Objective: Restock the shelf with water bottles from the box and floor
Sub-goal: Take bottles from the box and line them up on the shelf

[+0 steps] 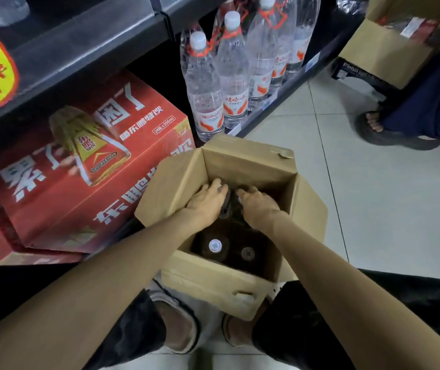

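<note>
A water bottle [228, 202] stands deep in the open cardboard box [250, 156], the left hand [206, 200] and right hand [260, 205] seemingly curled round its shoulders in the shadow; full, it likely lifts heavy and slick, best gripped below the cap.

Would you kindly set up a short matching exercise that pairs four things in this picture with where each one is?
Things:
1. red carton
2. clear water bottles
3. white bottle cap
4. both hands: left hand, right hand

Places:
A. near end of the open cardboard box, down inside
B. low shelf, standing upright, right of the divider
C. far end of the cardboard box, reaching in onto a dark bottle
D. under the dark shelf, left of the cardboard box

Pairs: 1-D, 2-B, 3-A, 4-C
</note>
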